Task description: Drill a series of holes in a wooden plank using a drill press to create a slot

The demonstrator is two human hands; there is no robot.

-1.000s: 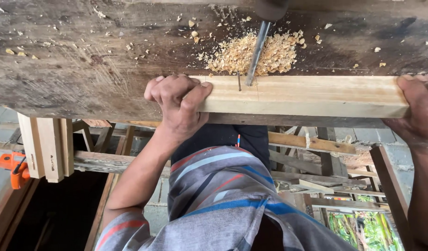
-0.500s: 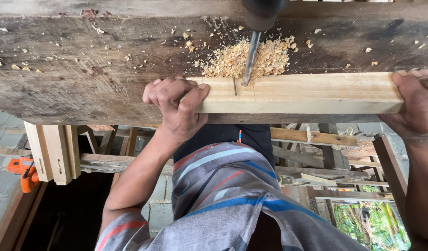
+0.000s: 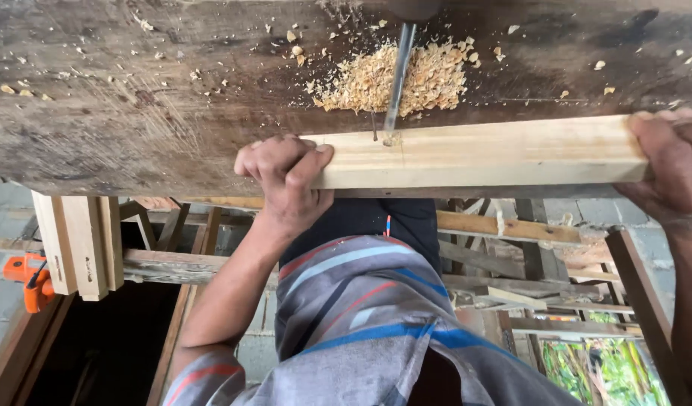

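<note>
A broad, dark, weathered bench (image 3: pixel 135 98) filled the upper half of the view, its surface scattered with chips. Along its near edge lay a long pale wooden batten (image 3: pixel 496 150), running from the middle of that edge out to the right. The left hand (image 3: pixel 286 177) was clenched over the batten's left end, fingers curled on top and thumb along its face, pressing it to the bench; the right hand (image 3: pixel 673 162) wrapped the batten near the right edge of the view, pinning it likewise. A heap of pale shavings (image 3: pixel 395 75) sat on the bench just behind the batten. A slim metal drill bit (image 3: pixel 398 75) came down from the far edge and met the batten's top face beside an existing small hole (image 3: pixel 374 135). Judging from this, the bit could grab and twist the batten loose, since only hands restrained it, and the left fingers lay near the bit.
</note>
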